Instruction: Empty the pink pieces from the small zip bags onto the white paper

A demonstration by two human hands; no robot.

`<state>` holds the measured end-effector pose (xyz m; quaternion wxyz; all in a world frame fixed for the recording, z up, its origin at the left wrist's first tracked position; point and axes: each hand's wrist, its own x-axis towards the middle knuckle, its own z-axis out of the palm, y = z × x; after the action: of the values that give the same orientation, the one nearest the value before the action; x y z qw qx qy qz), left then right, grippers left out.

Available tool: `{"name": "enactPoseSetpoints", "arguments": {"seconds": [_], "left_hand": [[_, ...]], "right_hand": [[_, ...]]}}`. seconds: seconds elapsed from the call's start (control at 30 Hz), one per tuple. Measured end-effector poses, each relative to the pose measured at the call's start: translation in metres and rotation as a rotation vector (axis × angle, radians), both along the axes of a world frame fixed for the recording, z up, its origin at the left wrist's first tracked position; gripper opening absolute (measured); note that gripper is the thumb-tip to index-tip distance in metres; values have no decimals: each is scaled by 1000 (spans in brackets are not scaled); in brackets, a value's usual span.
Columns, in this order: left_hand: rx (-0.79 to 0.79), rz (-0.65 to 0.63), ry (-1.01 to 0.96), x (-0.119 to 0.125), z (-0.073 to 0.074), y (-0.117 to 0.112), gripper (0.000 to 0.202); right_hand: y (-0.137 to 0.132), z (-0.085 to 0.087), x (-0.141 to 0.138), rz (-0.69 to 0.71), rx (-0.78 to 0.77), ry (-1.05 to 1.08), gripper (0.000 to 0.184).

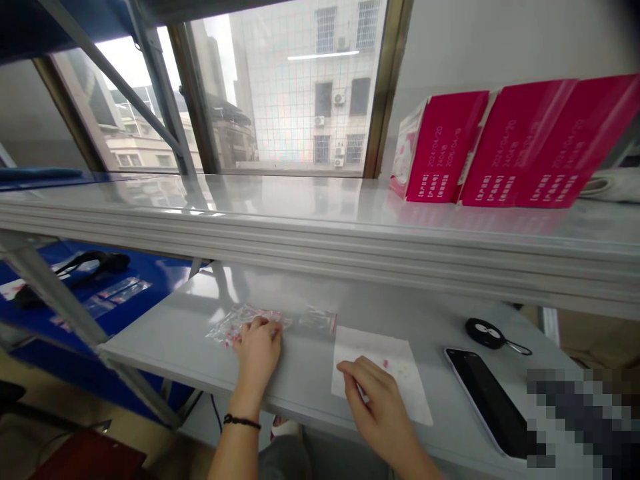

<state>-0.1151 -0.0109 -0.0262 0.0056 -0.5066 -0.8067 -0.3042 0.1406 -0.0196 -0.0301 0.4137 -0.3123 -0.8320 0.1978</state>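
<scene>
My left hand (pixel 257 350) rests on a pile of small clear plastic bags (pixel 235 325) with pink bits inside, its fingers curled onto the pile. My right hand (pixel 375 400) lies on a white sheet of paper (pixel 400 360) on the grey worktable (pixel 190 327), fingers drawn together as in a pinch; what they hold is hidden. A tiny pink piece (pixel 385 363) sits on the paper just beyond the fingers. Another clear bag (pixel 317 320) lies between the pile and the paper.
A black phone (pixel 487 397) lies face up at the right, with a round black tag (pixel 484 332) behind it. Pink boxes (pixel 515 143) stand on the upper shelf (pixel 300 220). A blue table (pixel 125 287) with more bags is at the left.
</scene>
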Motion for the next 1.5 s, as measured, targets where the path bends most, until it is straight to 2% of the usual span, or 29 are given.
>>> {"name": "enactPoseSetpoints", "arguments": {"seconds": [0.07, 0.2, 0.27, 0.37, 0.4, 0.47, 0.53, 0.63, 0.77, 0.83, 0.93, 0.97, 1.0, 1.07, 1.17, 1.3, 1.4, 1.5], "left_hand": [[87, -12, -51, -1, 5, -2, 26], [273, -84, -170, -2, 19, -11, 29], [341, -180, -369, 2, 25, -18, 28], [396, -432, -859, 13, 32, -28, 21], [379, -511, -984, 19, 34, -30, 19], [293, -618, -1088, 31, 36, -33, 16], [194, -686, -1086, 44, 38, -34, 17], [104, -744, -1032, 63, 38, -31, 19], [81, -712, -992, 82, 30, -22, 18], [151, -636, -930, 87, 26, -19, 22], [391, -460, -699, 94, 26, -21, 24], [457, -444, -618, 97, 28, -24, 20], [494, -465, -557, 100, 30, -26, 17], [484, -585, -507, 108, 35, -31, 15], [421, -711, -549, 124, 38, -34, 12], [378, -710, -667, 137, 35, -33, 11], [339, -713, -733, 135, 34, -32, 18], [270, -754, -797, 128, 35, -32, 23]], "right_hand": [[1, -1, 1, -20, -28, 71, 21], [5, 2, 3, -41, -180, 154, 20], [6, 5, 3, -30, -226, 189, 20], [8, 9, 2, 18, -259, 257, 27], [8, 11, 1, 28, -271, 271, 31], [8, 14, 0, 40, -305, 273, 37], [7, 17, 0, 68, -343, 260, 34], [6, 22, 0, 125, -367, 240, 16], [9, 23, 4, 86, -382, 245, 23], [12, 21, 7, 63, -413, 278, 24], [16, 16, 12, -1, -457, 402, 25], [17, 15, 13, -21, -459, 451, 25], [17, 14, 14, -37, -451, 492, 25], [15, 14, 14, -49, -412, 532, 23], [11, 15, 14, -48, -324, 505, 20], [6, 19, 14, -85, -225, 380, 20], [6, 21, 16, -81, -234, 329, 26], [9, 24, 19, -4, -299, 342, 27]]}}
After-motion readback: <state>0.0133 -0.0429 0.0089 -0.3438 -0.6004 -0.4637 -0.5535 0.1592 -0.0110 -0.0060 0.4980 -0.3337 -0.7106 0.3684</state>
